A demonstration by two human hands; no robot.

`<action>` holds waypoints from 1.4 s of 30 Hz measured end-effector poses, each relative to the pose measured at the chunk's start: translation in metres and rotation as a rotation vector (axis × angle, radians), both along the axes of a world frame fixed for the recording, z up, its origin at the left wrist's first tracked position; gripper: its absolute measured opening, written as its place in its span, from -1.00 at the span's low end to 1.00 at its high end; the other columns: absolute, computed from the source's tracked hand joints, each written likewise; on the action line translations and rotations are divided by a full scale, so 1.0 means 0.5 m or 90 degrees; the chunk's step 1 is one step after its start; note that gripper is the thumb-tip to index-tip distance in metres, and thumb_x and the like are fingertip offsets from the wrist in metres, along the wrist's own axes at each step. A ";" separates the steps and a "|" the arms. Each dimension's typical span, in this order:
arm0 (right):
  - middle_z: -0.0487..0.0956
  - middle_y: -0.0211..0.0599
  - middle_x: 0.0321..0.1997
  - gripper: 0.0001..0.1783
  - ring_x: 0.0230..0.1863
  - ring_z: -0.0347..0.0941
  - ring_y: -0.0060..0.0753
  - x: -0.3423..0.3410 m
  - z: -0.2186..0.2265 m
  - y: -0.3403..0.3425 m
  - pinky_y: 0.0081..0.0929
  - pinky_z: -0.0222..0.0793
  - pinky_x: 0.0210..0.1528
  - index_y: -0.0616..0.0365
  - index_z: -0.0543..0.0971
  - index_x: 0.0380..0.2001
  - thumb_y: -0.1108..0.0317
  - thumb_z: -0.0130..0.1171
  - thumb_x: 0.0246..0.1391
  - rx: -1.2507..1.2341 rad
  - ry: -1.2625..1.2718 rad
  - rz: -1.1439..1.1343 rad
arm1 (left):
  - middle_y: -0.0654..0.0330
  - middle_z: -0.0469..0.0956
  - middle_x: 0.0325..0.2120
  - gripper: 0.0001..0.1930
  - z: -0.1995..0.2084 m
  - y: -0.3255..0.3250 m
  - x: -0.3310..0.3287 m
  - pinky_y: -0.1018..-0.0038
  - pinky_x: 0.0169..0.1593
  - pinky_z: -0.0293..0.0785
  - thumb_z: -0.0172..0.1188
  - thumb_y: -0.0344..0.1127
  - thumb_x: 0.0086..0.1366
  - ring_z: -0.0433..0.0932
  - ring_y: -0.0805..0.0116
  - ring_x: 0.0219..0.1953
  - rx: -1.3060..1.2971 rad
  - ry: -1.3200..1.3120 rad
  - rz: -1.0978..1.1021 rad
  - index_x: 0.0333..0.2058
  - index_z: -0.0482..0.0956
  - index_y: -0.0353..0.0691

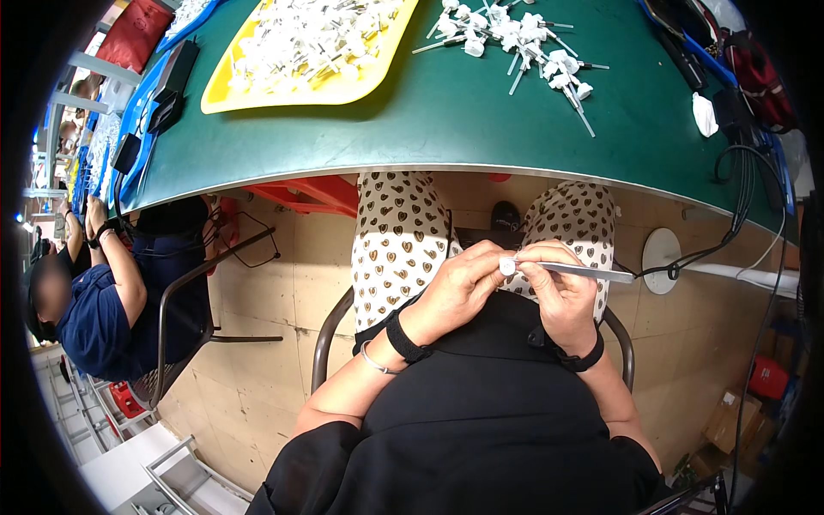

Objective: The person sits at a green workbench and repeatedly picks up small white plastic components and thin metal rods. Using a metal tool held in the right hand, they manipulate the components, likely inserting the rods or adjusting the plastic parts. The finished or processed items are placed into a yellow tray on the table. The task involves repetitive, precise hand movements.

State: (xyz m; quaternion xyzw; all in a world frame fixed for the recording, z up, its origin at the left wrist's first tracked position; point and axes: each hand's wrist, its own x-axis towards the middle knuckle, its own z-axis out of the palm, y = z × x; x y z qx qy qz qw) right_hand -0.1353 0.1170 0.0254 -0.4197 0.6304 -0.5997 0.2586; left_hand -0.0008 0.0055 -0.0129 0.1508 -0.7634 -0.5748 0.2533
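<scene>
Above my lap, my left hand [463,283] pinches a small white plastic cap-like part [507,267] between thumb and fingertips. Close against it, my right hand [564,296] is closed around a flat silver metal tool [596,273], whose long end sticks out to the right. The tool's working end is hidden by my fingers, so I cannot tell whether it touches the white part. On the table beyond lies a loose pile of white plastic pieces [532,39] with thin clear and dark stems. A yellow tray [330,96] at the far left holds a heap of similar pieces.
The green table [515,137] has its near edge just beyond my hands. Black cables [745,202] hang at the right, beside a white scrap [705,115]. A co-worker [103,300] sits at the left by a metal-framed chair [176,326]. Blue trays line the left edge.
</scene>
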 end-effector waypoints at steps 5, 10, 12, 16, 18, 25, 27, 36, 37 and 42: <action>0.63 -0.20 -0.27 -0.93 -0.29 0.56 -0.40 -0.002 0.003 -0.003 -0.51 0.49 -0.26 0.31 0.65 -0.27 0.55 0.26 0.18 -0.012 0.033 0.010 | 0.16 0.57 -0.36 -0.86 -0.001 0.001 0.002 0.46 -0.30 0.52 0.16 -0.45 0.42 0.55 0.35 -0.39 0.001 -0.010 -0.010 -0.14 0.63 -0.35; 0.63 -0.21 -0.30 -0.93 -0.27 0.56 -0.34 -0.004 0.006 -0.003 -0.46 0.49 -0.23 0.30 0.65 -0.28 0.52 0.27 0.17 -0.008 0.048 0.020 | 0.17 0.55 -0.38 -0.86 0.003 0.002 0.002 0.46 -0.30 0.51 0.15 -0.45 0.42 0.54 0.35 -0.39 -0.002 -0.017 -0.015 -0.14 0.63 -0.33; 0.63 -0.22 -0.30 -0.92 -0.27 0.56 -0.34 -0.004 0.007 -0.003 -0.45 0.49 -0.23 0.30 0.65 -0.28 0.52 0.27 0.17 -0.010 0.048 0.021 | 0.17 0.54 -0.39 -0.86 0.004 0.002 0.001 0.46 -0.30 0.51 0.15 -0.46 0.42 0.54 0.35 -0.40 0.003 -0.016 -0.015 -0.13 0.63 -0.33; 0.64 -0.22 -0.30 -0.93 -0.27 0.55 -0.33 -0.004 0.004 -0.004 -0.44 0.49 -0.22 0.30 0.65 -0.29 0.52 0.28 0.17 -0.019 0.049 0.020 | 0.17 0.54 -0.39 -0.86 0.004 0.002 0.001 0.45 -0.30 0.50 0.15 -0.46 0.42 0.53 0.34 -0.40 -0.002 -0.007 -0.014 -0.13 0.63 -0.33; 0.64 -0.22 -0.30 -0.93 -0.27 0.55 -0.33 -0.004 0.003 -0.003 -0.43 0.49 -0.22 0.30 0.65 -0.29 0.52 0.27 0.17 -0.019 0.041 0.020 | 0.17 0.54 -0.39 -0.86 0.005 0.002 0.001 0.44 -0.30 0.50 0.14 -0.46 0.42 0.53 0.34 -0.40 -0.008 -0.007 -0.017 -0.12 0.63 -0.32; 0.63 -0.20 -0.32 -0.95 -0.29 0.56 -0.26 -0.011 0.006 -0.007 -0.39 0.48 -0.25 0.27 0.63 -0.31 0.54 0.28 0.14 -0.023 0.127 0.045 | 0.17 0.53 -0.41 -0.87 0.002 0.003 0.002 0.43 -0.29 0.50 0.15 -0.47 0.40 0.53 0.32 -0.39 0.000 -0.020 -0.021 -0.14 0.62 -0.33; 0.63 -0.19 -0.32 -0.94 -0.29 0.56 -0.22 -0.015 0.008 -0.010 -0.38 0.48 -0.26 0.26 0.63 -0.32 0.55 0.28 0.12 -0.032 0.182 0.062 | 0.17 0.53 -0.41 -0.88 0.001 0.002 0.003 0.42 -0.29 0.49 0.16 -0.48 0.40 0.53 0.31 -0.39 0.000 -0.022 -0.023 -0.15 0.62 -0.33; 0.63 -0.18 -0.27 -0.90 -0.26 0.57 -0.28 -0.026 0.014 -0.009 -0.40 0.50 -0.21 0.27 0.62 -0.27 0.55 0.29 0.12 -0.015 0.186 0.104 | 0.13 0.54 -0.38 -0.87 -0.004 -0.005 0.009 0.44 -0.31 0.50 0.15 -0.48 0.41 0.54 0.33 -0.39 0.051 -0.029 -0.064 -0.14 0.61 -0.37; 0.63 -0.19 -0.25 -0.89 -0.25 0.57 -0.32 -0.019 0.012 -0.001 -0.42 0.50 -0.20 0.28 0.62 -0.25 0.55 0.28 0.14 0.002 0.063 0.075 | 0.13 0.55 -0.36 -0.86 -0.001 -0.005 0.007 0.46 -0.31 0.52 0.14 -0.47 0.43 0.56 0.35 -0.38 0.072 -0.018 -0.057 -0.13 0.61 -0.37; 0.61 -0.23 -0.13 -0.85 -0.17 0.55 -0.53 -0.023 0.002 0.010 -0.58 0.48 -0.13 0.31 0.61 -0.13 0.53 0.22 0.24 -0.019 -0.132 0.010 | 0.12 0.57 -0.25 -0.79 -0.005 -0.009 0.007 0.51 -0.21 0.62 0.09 -0.45 0.46 0.61 0.39 -0.29 0.115 0.002 -0.053 -0.01 0.61 -0.34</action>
